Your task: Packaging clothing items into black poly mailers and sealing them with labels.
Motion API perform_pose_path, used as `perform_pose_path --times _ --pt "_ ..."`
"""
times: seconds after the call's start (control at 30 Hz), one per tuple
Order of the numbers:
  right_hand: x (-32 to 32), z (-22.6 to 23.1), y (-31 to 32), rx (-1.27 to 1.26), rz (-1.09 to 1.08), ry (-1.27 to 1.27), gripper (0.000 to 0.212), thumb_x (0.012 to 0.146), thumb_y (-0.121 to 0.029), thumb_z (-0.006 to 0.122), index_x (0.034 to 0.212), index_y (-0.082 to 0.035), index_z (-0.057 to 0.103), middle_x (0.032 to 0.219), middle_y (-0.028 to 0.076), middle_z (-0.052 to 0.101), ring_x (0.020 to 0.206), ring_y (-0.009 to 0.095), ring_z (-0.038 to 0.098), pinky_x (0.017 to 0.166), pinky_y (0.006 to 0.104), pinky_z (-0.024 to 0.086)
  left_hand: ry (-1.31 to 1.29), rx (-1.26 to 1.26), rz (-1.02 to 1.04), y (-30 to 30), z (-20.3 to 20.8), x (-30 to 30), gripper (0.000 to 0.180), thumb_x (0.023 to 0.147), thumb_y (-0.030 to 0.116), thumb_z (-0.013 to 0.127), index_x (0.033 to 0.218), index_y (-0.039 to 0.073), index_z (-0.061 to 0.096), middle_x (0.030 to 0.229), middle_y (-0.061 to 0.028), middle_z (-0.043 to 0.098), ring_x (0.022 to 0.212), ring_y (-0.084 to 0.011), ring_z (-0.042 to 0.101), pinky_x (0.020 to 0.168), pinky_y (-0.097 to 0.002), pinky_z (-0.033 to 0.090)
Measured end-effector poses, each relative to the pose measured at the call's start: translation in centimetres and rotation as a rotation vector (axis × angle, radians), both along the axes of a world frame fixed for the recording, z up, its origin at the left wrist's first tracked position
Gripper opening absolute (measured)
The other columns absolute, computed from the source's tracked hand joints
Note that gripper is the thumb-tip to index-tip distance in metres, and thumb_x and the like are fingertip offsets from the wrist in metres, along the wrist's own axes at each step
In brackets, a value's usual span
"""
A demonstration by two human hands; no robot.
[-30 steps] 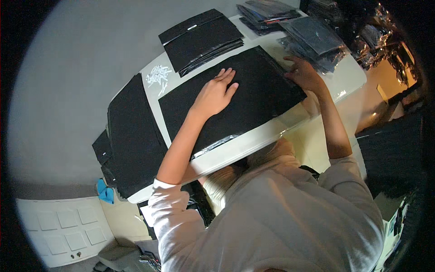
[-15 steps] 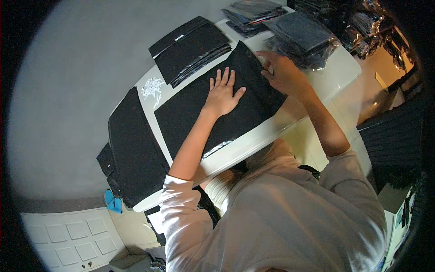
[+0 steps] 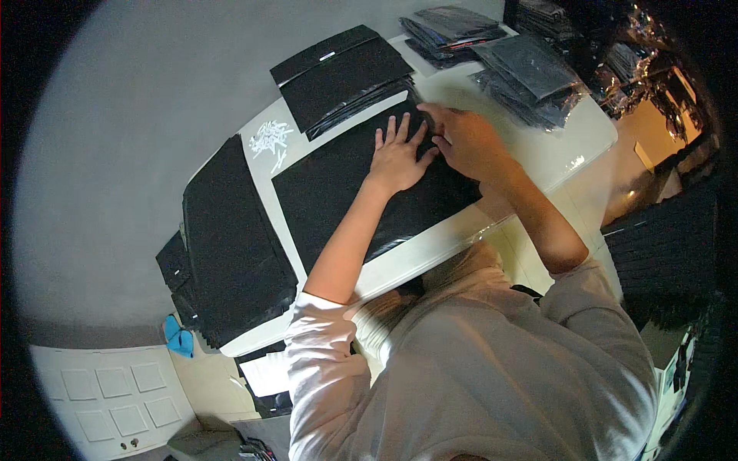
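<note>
A black fabric piece (image 3: 330,192) lies on the white table in front of me, its right-hand part folded over. My left hand (image 3: 397,164) rests flat on it with the fingers spread. At the far right part of the piece, my right hand (image 3: 470,144) has its index finger and thumb curled around the folded edge; its other fingers are partly hidden. Just beyond is a stack of folded black pieces (image 3: 346,73) with a small white label on top. A small heap of white strips or tags (image 3: 269,138) sits left of that stack.
Another pile of black fabric (image 3: 234,238) covers the left end of the white table (image 3: 573,146). Clear plastic-wrapped packets (image 3: 530,69) and a second packet stack (image 3: 450,31) stand at the far right. A blue object (image 3: 178,336) hangs near the left corner. White panelled doors (image 3: 108,399) show lower left.
The raised right part of the fabric has come down and inward. My right hand has moved left with it, closer to my left hand, which stays flat. The view has shifted slightly.
</note>
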State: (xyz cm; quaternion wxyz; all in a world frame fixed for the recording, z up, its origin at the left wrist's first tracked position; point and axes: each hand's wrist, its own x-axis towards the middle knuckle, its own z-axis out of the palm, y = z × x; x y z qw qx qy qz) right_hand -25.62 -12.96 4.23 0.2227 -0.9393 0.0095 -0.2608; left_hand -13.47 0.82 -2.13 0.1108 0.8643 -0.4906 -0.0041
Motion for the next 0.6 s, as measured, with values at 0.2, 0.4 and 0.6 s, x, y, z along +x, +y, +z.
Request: perform_pose_path --times 0.2,0.4,0.6 --pt "-0.3 0.5 0.4 -0.023 -0.005 0.039 0.055 0.083 -0.009 0.070 0.136 -0.009 0.055 0.093 0.017 0.069 0.085 0.037 0.068 0.078 0.0468 0.054 -0.031 -0.088 -0.012 0.5 -0.4 0.4 0.061 0.099 0.044 0.051 0.152 0.014 0.045 0.163 -0.0222 0.024 0.151 -0.0436 0.021 0.121 -0.0586 0.020" --pt "-1.5 0.1 2.1 -0.011 0.073 0.167 0.050 0.087 -0.018 0.069 0.134 -0.008 0.058 0.096 0.019 0.072 0.089 0.038 0.069 0.080 0.0482 0.055 0.005 -0.405 0.166 1.7 2.5 3.9 0.035 0.087 0.013 0.059 0.118 0.002 0.071 0.106 -0.0313 0.068 0.099 -0.0458 0.067 0.088 -0.0531 0.054" --pt "0.3 1.0 2.2 0.282 0.198 0.274 0.042 0.096 -0.034 0.064 0.128 -0.006 0.063 0.096 0.017 0.072 0.093 0.035 0.070 0.087 0.0446 0.054 0.026 -0.491 0.304 4.7 2.1 7.1 0.036 0.086 0.010 0.057 0.117 0.006 0.073 0.099 -0.0290 0.070 0.097 -0.0444 0.068 0.091 -0.0502 0.053"
